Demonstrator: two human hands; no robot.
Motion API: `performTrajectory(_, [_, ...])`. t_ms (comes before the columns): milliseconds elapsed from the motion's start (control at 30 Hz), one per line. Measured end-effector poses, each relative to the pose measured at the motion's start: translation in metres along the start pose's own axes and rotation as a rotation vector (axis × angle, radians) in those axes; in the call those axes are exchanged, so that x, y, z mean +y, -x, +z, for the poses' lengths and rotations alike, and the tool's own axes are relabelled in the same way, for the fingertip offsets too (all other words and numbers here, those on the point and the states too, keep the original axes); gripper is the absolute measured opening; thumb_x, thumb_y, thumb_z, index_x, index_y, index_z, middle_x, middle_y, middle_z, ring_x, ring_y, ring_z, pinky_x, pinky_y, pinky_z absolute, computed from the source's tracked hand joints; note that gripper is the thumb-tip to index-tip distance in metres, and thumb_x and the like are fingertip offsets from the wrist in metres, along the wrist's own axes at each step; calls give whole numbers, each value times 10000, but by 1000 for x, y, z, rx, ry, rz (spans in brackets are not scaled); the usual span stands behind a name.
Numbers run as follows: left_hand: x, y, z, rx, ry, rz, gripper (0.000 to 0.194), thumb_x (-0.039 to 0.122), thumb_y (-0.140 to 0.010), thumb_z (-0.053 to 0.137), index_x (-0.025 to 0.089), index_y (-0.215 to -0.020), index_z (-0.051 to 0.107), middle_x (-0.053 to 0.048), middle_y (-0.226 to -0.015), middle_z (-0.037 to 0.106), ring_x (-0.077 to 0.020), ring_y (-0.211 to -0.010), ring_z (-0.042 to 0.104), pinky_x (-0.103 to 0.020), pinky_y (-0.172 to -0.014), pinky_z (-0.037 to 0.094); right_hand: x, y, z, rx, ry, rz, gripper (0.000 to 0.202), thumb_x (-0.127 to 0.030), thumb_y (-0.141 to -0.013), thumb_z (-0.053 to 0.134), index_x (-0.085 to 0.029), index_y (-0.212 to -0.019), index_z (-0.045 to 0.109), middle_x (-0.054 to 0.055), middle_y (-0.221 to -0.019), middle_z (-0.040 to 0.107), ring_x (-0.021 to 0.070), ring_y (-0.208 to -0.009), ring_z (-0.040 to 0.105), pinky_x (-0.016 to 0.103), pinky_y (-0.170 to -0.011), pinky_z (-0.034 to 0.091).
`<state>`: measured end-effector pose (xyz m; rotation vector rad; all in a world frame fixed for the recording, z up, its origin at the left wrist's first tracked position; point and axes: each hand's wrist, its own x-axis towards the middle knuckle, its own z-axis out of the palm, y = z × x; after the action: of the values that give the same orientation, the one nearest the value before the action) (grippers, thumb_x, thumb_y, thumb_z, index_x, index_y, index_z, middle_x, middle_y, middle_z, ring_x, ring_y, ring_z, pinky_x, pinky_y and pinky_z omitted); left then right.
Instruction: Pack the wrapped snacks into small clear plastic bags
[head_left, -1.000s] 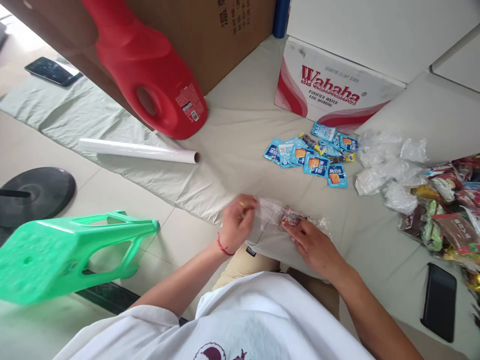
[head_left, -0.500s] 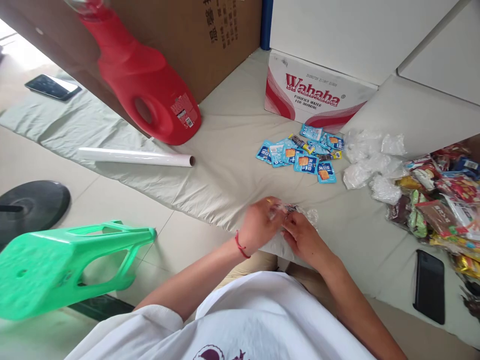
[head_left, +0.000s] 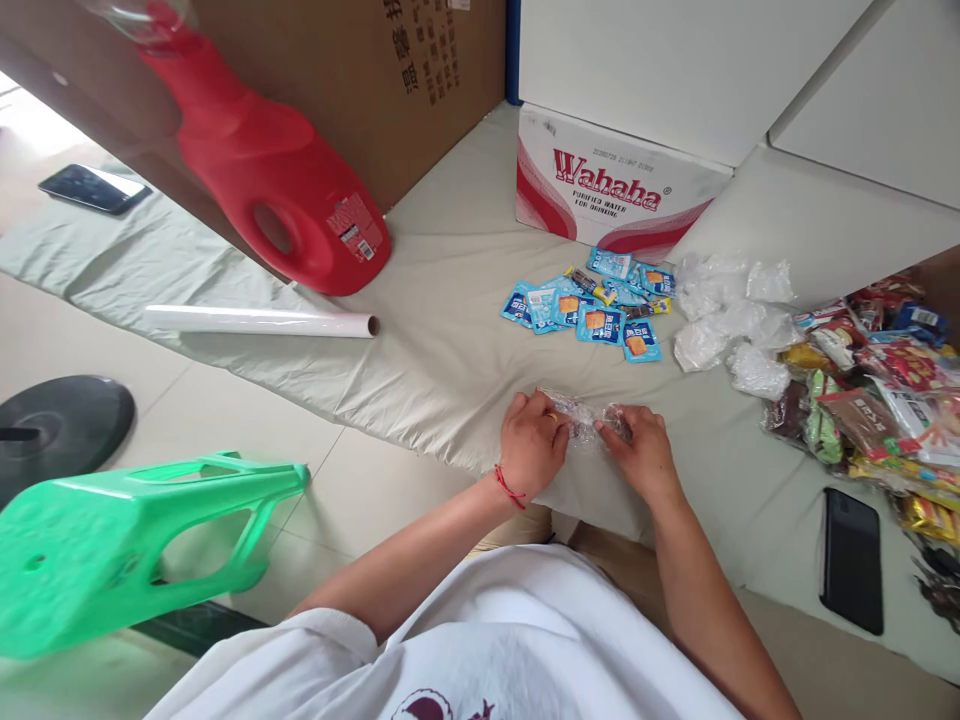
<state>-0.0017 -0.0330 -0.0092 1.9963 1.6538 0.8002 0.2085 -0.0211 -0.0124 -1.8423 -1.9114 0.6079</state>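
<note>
Between my two hands stretches a crinkled piece of clear plastic wrap (head_left: 583,418), low over the cloth near its front edge. My left hand (head_left: 531,440), with a red string bracelet at the wrist, is closed on the wrap's left end. At the right end, the fingers of my right hand (head_left: 637,445) pinch it. Something dark shows through the plastic by the right fingertips; I cannot make out what it is. Beyond the hands lie several blue snack packets (head_left: 600,322), with small yellow-and-dark sachets (head_left: 592,285) among them.
Crumpled clear plastic bundles (head_left: 724,330) lie right of the packets, beside a heap of wrapped snacks (head_left: 885,370). A black phone (head_left: 853,560) is at right. Leftward are a white roll (head_left: 262,321), a red jug (head_left: 300,190) and a green stool (head_left: 135,530). A Wahaha carton (head_left: 615,185) stands behind.
My hands were close together over the plastic; now they are farther apart, the right one moved rightward, with the wrap spread between them. The whole view has shifted slightly.
</note>
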Motion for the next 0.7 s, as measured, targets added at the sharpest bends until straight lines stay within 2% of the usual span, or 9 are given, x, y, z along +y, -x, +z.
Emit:
performTrajectory(33, [0, -2, 1, 34, 10, -43, 107, 194, -897, 650, 226, -899, 752, -97, -1021, 656, -282, -997, 560, -488, -916, 499, 0, 0, 4, 9, -25, 7, 364, -530, -945, 582, -204, -1007, 731, 122, -1014, 672, 278, -988, 579, 479, -943, 505])
performTrajectory(67, [-1, -4, 3, 74, 21, -97, 140, 195, -853, 696, 218, -984, 742, -104, -1074, 646, -299, -1049, 562, -503, -950, 492, -2, 0, 8, 40, -75, 24, 322, -508, -933, 598, -213, -948, 724, 113, -1017, 663, 273, -992, 577, 467, -947, 502])
performTrajectory(167, [-4, -12, 4, 144, 31, -258, 568, 220, -729, 813, 187, -1265, 628, -156, -1316, 585, -370, -1263, 520, -550, -1058, 455, -11, 4, 9, 96, -243, 32, 264, -475, -914, 626, -221, -925, 696, 105, -1096, 652, 250, -1018, 603, 416, -931, 510])
performTrajectory(233, [-5, -16, 3, 96, 9, -296, 612, 258, -693, 854, 192, -1250, 610, -170, -1389, 562, -403, -1341, 482, -570, -1093, 426, -19, 7, 6, 68, -314, 37, 261, -481, -921, 623, -225, -937, 669, 87, -1074, 666, 224, -970, 625, 370, -883, 519])
performTrajectory(300, [-1, -17, 2, 17, -8, -284, 466, 268, -720, 836, 202, -1131, 627, -147, -1295, 618, -384, -1284, 528, -550, -1060, 446, -28, 10, 5, 7, -363, 89, 273, -505, -935, 608, -233, -926, 633, 46, -918, 673, 198, -828, 615, 323, -772, 516])
performTrajectory(367, [5, -14, 2, -31, -1, -233, 272, 233, -796, 751, 210, -1033, 618, -102, -1102, 651, -310, -1087, 607, -467, -937, 503, -38, 14, 8, -55, -431, 149, 272, -512, -945, 593, -241, -912, 602, 7, -775, 643, 176, -694, 573, 294, -668, 492])
performTrajectory(467, [15, -5, 6, -8, -24, -61, 78, 172, -916, 574, 221, -962, 615, -84, -956, 620, -256, -916, 601, -376, -755, 502, -51, 20, 17, -59, -591, 167, 211, -452, -936, 591, -242, -947, 606, 17, -829, 685, 179, -716, 607, 303, -681, 521])
performTrajectory(600, [20, 3, 11, 57, -48, 171, 201, 108, -913, 504, 201, -1028, 640, -128, -993, 641, -279, -970, 590, -413, -808, 523, -57, 31, 26, -47, -915, 188, 323, -457, -943, 551, -244, -1160, 662, 82, -1210, 743, 238, -1060, 700, 399, -933, 577])
performTrajectory(700, [19, 5, 10, -18, 109, 338, 315, 133, -794, 582, 178, -1101, 634, -167, -1109, 652, -323, -1069, 593, -505, -932, 532, -55, 35, 29, -33, -1160, 262, 478, -538, -966, 546, -274, -1356, 630, 84, -1461, 647, 264, -1314, 637, 477, -1105, 527])
